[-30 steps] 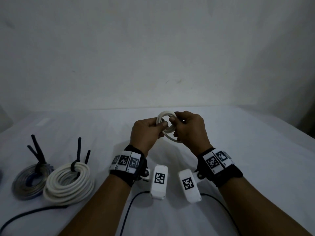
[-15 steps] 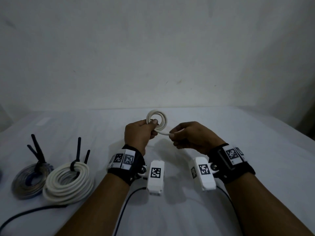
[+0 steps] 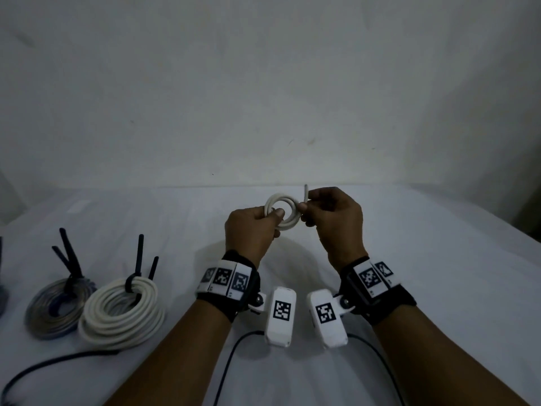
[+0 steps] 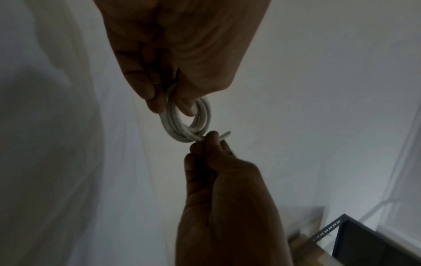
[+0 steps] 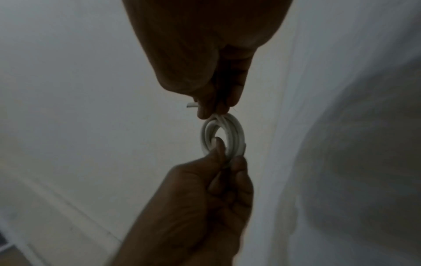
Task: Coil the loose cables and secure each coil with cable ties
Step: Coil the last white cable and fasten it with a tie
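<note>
Two tied coils on the table, one small white coil pinched by the left hand, right hand pinching its loose end

Two tied coils crowd the cloth's left side.

dim light, white wall, white-draped table

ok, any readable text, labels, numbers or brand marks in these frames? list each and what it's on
No readable words, numbers or brands in any view.
Left wristband: black-and-white square code markers only, no letters.
Right wristband: the same, codes only.
Left wrist camera and right wrist camera: one code marker each, no text.
Wrist views: nothing printed visible.
</note>
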